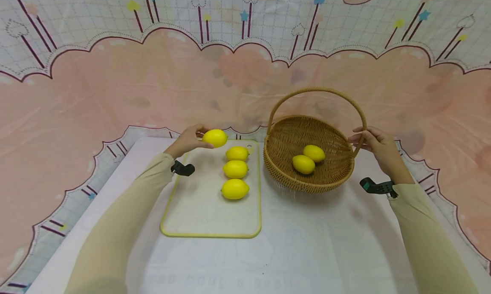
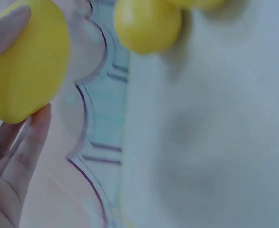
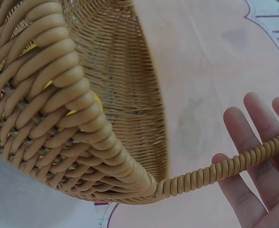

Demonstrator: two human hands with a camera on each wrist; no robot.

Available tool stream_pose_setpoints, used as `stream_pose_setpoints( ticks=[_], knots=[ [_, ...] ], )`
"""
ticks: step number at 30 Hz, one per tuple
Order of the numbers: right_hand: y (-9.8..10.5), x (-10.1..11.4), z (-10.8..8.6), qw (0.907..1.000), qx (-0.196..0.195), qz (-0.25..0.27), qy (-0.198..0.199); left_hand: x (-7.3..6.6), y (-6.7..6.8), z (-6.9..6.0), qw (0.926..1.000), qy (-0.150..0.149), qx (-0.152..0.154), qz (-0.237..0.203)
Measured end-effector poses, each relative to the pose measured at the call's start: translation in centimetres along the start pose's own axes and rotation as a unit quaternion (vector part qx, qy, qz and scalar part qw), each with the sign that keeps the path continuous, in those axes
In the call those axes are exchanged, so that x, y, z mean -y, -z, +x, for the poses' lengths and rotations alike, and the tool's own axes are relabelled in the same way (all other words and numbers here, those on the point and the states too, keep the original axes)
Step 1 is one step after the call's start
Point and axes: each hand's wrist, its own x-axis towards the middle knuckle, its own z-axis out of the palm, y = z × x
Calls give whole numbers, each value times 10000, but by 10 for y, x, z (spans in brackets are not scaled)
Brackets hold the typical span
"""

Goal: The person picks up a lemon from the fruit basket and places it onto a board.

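Note:
My left hand (image 1: 189, 139) pinches a yellow lemon (image 1: 215, 138) above the far edge of a cutting board (image 1: 199, 213); the left wrist view shows thumb and fingers on this lemon (image 2: 32, 66). Down the board's right side, three lemons (image 1: 235, 169) lie in a column. To the right is a wicker basket (image 1: 307, 183) with a tall arched handle and two lemons (image 1: 304, 164) inside. My right hand (image 1: 377, 145) is at the right foot of that handle. In the right wrist view its fingers (image 3: 246, 128) extend fairly straight behind the handle (image 3: 201, 175), apparently touching it.
A white table (image 1: 307, 238) carries the board and the basket. Behind it hangs a pink and white patterned cloth (image 1: 172, 81), close to the far table edge and the basket. Dark wrist cameras (image 1: 183, 169) are strapped to both forearms.

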Motion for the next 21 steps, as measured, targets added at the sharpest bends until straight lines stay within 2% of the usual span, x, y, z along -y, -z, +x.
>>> stream_pose_setpoints(
  ticks=[5,12,18,21],
  knots=[
    [0,1,1,10000,0,19,28,24,4,-2,9995,192,-203,-154],
    [0,3,1,10000,-23,1,4,53,2,-3,9985,418,-283,-191],
    [0,3,1,10000,-37,35,-24,69,-2,-3,9969,672,-343,-242],
    [0,3,2,10000,-40,-23,-24,74,-4,-4,9970,636,-278,-354]
  ],
)
